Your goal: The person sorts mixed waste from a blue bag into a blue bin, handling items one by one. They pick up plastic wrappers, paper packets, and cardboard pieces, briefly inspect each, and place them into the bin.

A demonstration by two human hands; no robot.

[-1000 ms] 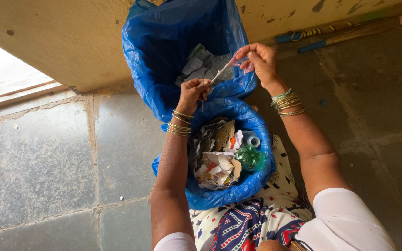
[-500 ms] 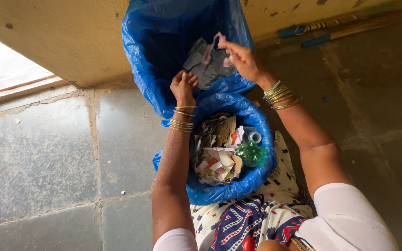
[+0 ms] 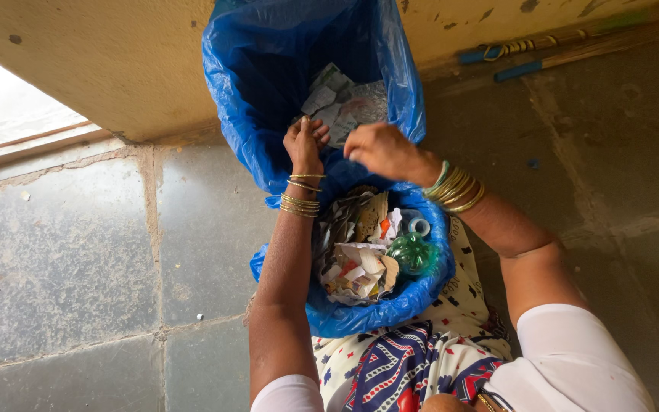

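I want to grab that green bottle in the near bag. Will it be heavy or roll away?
The green bottle looks like thin clear plastic and seems empty, so probably light and easy to squash. Its round body could roll on a flat floor, but here it lies wedged between paper scraps and the blue bag, so it will likely stay put until lifted.

Grey stone floor tiles (image 3: 70,252) covered the left and near ground. A yellowish wall (image 3: 116,69) with chipped paint ran along the far side. A blue-handled broom (image 3: 543,53) lay at its base, far right.
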